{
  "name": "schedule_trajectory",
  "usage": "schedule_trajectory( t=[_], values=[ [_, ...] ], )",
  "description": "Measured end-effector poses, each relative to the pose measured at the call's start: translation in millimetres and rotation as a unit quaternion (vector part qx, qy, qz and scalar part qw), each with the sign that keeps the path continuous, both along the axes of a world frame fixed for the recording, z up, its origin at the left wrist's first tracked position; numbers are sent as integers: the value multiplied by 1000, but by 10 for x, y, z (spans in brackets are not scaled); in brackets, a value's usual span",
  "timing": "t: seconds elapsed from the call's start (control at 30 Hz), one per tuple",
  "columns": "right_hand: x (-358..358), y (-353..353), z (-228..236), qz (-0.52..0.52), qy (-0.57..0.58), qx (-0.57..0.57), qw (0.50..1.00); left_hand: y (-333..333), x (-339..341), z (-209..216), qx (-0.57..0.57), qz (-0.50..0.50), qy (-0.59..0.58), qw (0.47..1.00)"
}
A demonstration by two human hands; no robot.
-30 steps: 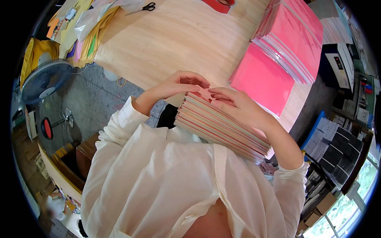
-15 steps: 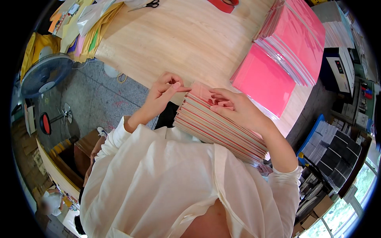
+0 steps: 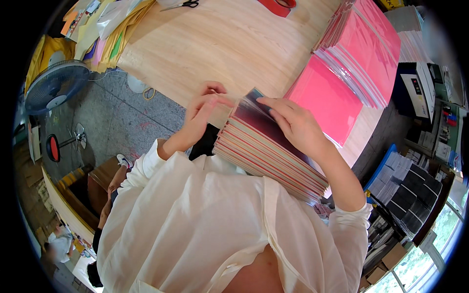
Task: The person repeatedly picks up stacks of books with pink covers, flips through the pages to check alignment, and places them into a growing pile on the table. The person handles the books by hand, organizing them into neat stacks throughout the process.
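A thick stack of thin folders or booklets (image 3: 266,161) with red and cream edges lies against my body at the table's near edge. On top of it is a glossy dark sheet (image 3: 254,115), its far left corner slightly raised. My right hand (image 3: 298,124) reaches over the stack from the right, fingertips gripping the dark sheet near that corner. Just left of the stack, beside its far corner, is my left hand (image 3: 198,115). Its fingers are apart and a little blurred, with nothing visible in them.
Pink folders in clear sleeves (image 3: 361,53) are piled on the right of the wooden table (image 3: 210,49). Red tape (image 3: 277,6) and scissors (image 3: 188,4) lie at the far side. Envelopes (image 3: 119,29) cover the far left corner; a fan (image 3: 56,88) stands beyond the left edge.
The top of the stack was pinkish and is now a dark glossy sheet. My right hand has shifted slightly over it. My left hand's fingers have spread from a near pinch.
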State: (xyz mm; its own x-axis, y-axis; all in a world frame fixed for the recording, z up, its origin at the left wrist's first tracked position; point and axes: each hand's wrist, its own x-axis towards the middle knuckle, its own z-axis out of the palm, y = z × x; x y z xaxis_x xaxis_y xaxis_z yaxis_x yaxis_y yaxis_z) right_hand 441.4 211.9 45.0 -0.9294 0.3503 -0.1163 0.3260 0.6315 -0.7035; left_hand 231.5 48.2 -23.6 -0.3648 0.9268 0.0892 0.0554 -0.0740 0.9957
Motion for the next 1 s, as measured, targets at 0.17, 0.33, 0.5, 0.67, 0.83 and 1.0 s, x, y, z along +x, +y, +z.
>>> schedule_trajectory(
  t=[0.17,0.33,0.5,0.67,0.83,1.0],
  values=[
    [-22,-46,76,-6,7,-15,1000,-81,-77,54,-19,-4,54,998],
    [-22,-66,136,-6,6,-20,1000,-100,-84,26,-19,-19,62,998],
    [-17,-81,117,14,19,-41,999,-78,-30,82,-16,-26,47,998],
    [-30,-48,86,25,21,-57,998,-52,2,117,-37,-47,34,998],
    [-13,24,-71,-17,40,-26,999,32,44,203,-34,-60,-15,998],
    [-25,3,118,21,19,-1,1000,-62,-57,42,-34,-48,-60,996]
  ],
)
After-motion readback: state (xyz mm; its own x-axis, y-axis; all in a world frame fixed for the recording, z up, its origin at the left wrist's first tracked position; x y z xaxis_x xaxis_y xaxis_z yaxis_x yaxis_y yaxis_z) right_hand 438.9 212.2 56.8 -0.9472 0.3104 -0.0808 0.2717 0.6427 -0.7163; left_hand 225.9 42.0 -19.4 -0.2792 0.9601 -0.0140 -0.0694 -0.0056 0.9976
